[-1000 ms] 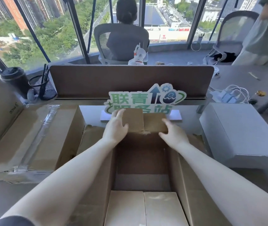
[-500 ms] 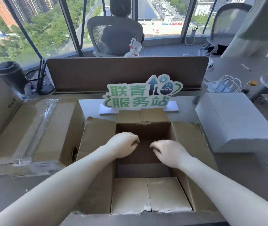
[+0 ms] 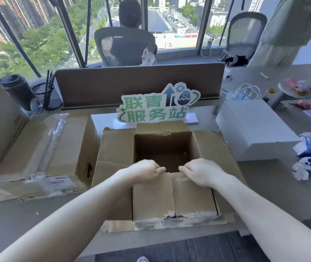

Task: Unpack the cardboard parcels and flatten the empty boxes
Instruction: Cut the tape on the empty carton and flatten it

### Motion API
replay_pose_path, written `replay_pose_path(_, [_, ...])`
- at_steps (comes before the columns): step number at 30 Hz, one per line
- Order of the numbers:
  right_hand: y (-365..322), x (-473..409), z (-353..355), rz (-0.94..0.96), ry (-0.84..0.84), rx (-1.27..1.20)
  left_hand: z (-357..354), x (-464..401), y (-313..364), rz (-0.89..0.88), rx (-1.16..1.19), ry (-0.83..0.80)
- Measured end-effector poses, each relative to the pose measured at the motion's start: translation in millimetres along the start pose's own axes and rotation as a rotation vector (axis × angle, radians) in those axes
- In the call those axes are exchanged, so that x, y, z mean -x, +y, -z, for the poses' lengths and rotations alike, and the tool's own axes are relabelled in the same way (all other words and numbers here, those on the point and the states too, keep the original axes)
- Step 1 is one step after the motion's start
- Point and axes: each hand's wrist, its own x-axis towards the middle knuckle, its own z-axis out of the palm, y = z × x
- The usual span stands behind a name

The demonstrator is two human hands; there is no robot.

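Now | box (image 3: 162, 148) open and empty, directly beneath both hands on the surface (image 3: 37, 214) | near rim curled over by left hand (image 3: 147, 172) and right hand (image 3: 200, 173), side by side, equally near | near flaps (image 3: 171, 197) are hung toward the wrists.

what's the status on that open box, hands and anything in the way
Left hand and right hand both grip the near flaps' edge. Open cardboard box looks empty, not yet flattened. Taped box close on its left.
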Motion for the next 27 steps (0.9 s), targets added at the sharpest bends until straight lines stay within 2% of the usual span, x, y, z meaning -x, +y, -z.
replay_pose_path(2, [8,20,14,0.013,0.087,-0.15,14,24,5,-0.005,0.081,0.072])
replay_pose_path(5, [16,55,26,0.056,0.113,-0.428,20,65,9,-0.009,0.165,0.105])
replay_pose_path(8, [24,87,17,0.096,0.029,-0.649,7,106,14,0.002,0.201,-0.01])
replay_pose_path(10, [31,106,1,0.133,-0.057,-0.713,-14,125,20,-0.01,0.201,-0.114])
replay_pose_path(12, [38,119,-16,0.189,-0.155,-0.745,-44,137,28,0.014,0.186,-0.152])
replay_pose_path(14, [44,128,-33,0.231,-0.205,-0.722,-76,139,34,0.058,0.135,-0.077])
replay_pose_path(16, [49,132,-55,0.25,-0.147,-0.594,-103,136,38,0.104,0.063,0.062])
replay_pose_path(19, [52,131,-87,0.259,0.196,-0.301,-131,128,43,0.186,-0.077,0.239])
replay_pose_path(21, [51,129,-96,0.176,0.339,-0.204,-143,120,45,0.22,-0.191,0.334])
replay_pose_path(23, [49,125,-98,0.063,0.322,-0.124,-152,111,44,0.243,-0.261,0.422])
replay_pose_path(27, [47,116,-111,-0.078,0.163,-0.191,-164,96,31,0.213,-0.221,0.587])
